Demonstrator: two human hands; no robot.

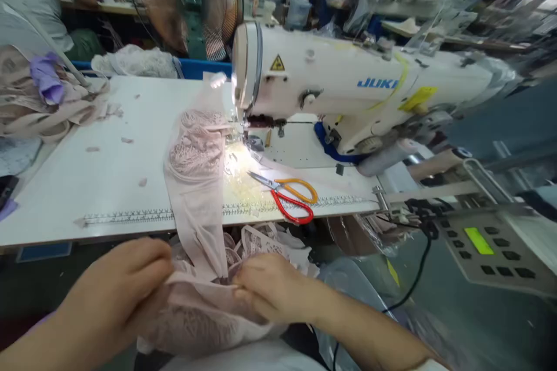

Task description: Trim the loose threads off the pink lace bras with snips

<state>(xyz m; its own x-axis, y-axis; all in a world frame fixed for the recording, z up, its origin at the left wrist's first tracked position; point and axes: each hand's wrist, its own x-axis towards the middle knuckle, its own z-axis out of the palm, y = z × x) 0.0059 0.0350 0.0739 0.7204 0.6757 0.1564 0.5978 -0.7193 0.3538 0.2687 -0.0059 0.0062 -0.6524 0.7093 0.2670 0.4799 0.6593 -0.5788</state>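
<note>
Below the table's front edge, a pale pink lace bra (195,316) is stretched between my two hands. My left hand (126,284) is closed on its edge at one side, slightly smeared by motion. On the other side, the fingers of my right hand (270,290) pinch the same edge. A second pale pink lace bra piece (195,153) lies on the table, one end near the needle of the white sewing machine (304,69); its band hangs over the edge toward my hands. Scissors (287,194) with one orange and one red handle lie on the table.
A measuring tape strip (130,216) runs along the table's front. Piled fabric straps (47,98) lie at the left. A fan (187,6) stands behind the table, with a seated person (39,0) beyond. A control panel (491,249) is at the right, above a clear plastic bin (352,284).
</note>
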